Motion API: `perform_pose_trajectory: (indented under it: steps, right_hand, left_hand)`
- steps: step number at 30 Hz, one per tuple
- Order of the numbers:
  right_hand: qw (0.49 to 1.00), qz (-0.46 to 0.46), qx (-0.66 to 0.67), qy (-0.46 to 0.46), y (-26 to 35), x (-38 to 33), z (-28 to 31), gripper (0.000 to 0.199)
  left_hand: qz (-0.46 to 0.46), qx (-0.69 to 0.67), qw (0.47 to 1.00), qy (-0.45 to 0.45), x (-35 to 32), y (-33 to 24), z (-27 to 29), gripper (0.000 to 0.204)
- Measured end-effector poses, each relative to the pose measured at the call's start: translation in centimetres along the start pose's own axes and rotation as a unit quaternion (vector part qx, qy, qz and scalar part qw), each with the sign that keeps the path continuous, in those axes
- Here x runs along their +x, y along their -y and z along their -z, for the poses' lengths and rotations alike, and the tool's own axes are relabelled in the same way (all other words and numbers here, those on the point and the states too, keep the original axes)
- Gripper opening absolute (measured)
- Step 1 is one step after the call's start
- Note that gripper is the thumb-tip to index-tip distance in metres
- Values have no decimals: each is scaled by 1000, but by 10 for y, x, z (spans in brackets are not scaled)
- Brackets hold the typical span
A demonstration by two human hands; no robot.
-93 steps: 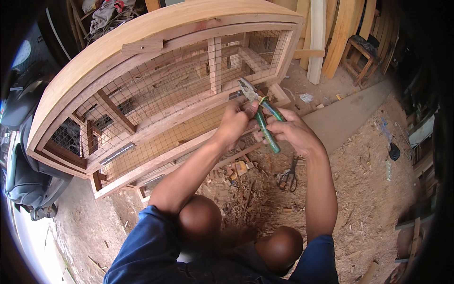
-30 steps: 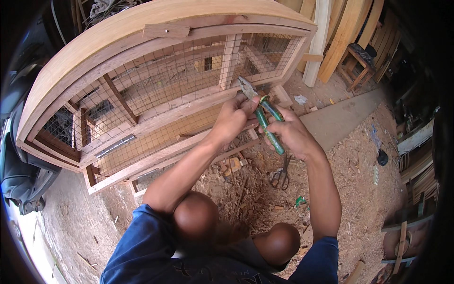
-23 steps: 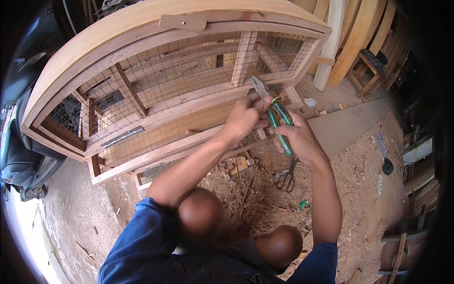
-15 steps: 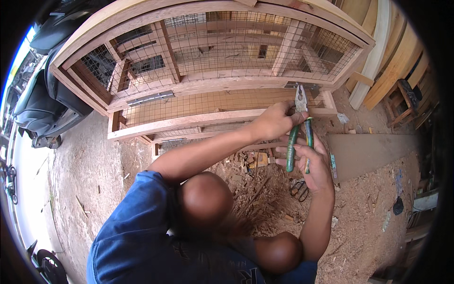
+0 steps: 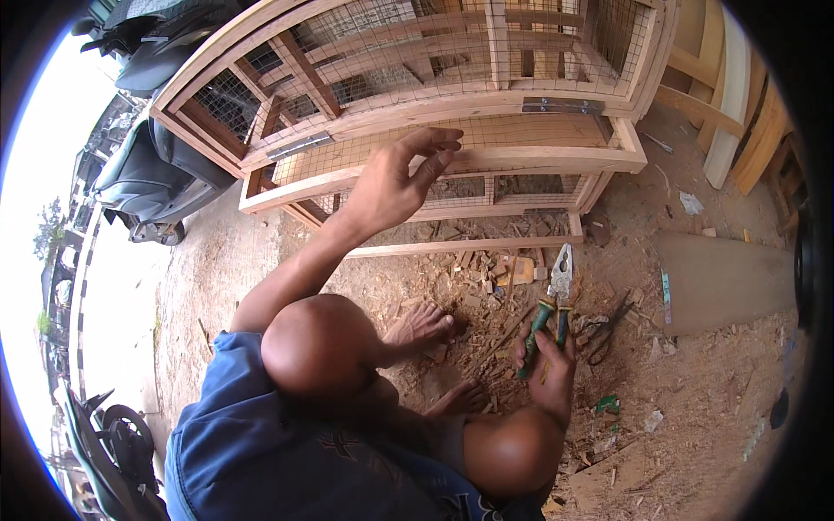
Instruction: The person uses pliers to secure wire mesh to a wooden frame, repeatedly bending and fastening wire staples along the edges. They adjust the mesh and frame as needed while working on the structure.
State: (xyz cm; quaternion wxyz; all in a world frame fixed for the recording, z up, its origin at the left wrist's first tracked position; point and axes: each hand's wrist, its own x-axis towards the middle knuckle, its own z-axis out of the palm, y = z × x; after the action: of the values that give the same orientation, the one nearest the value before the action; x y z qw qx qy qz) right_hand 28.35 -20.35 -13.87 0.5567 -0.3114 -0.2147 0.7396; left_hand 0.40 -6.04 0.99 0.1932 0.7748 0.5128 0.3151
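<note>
Left hand [image 5: 395, 184] noted at 12 o'clock of view: half open, empty, before wooden frame [image 5: 547, 161]; contact cannot be told. Pliers [image 5: 561, 280] found at 4 o'clock, handles [image 5: 539, 326] enclosed by right hand [image 5: 551, 372]; both should be gripped evenly.

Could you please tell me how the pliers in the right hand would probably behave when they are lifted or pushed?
The pliers would probably stay stiff and feel rather heavy for their size, because the head looks like solid metal. Their green handles stand apart, so pushing one might swing it about the joint.
</note>
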Motion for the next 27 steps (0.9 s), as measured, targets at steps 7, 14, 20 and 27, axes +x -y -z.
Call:
perform_pose_trajectory:
  steps: [7,14,20,27]
  right_hand:
    - [998,-22,-19,-50,-16,-17,33,29]
    - [974,-73,-49,-207,-31,-55,53,30]
    - [959,-69,-66,-268,-40,-77,61,40]
    - [952,-77,-80,-285,-32,-83,61,48]
  left_hand:
    - [49,189,981,5,10,25,9,75]
    - [63,227,972,-2,14,31,-7,102]
    - [95,289,948,91,20,32,-4,116]
    - [135,239,938,209,49,34,17,132]
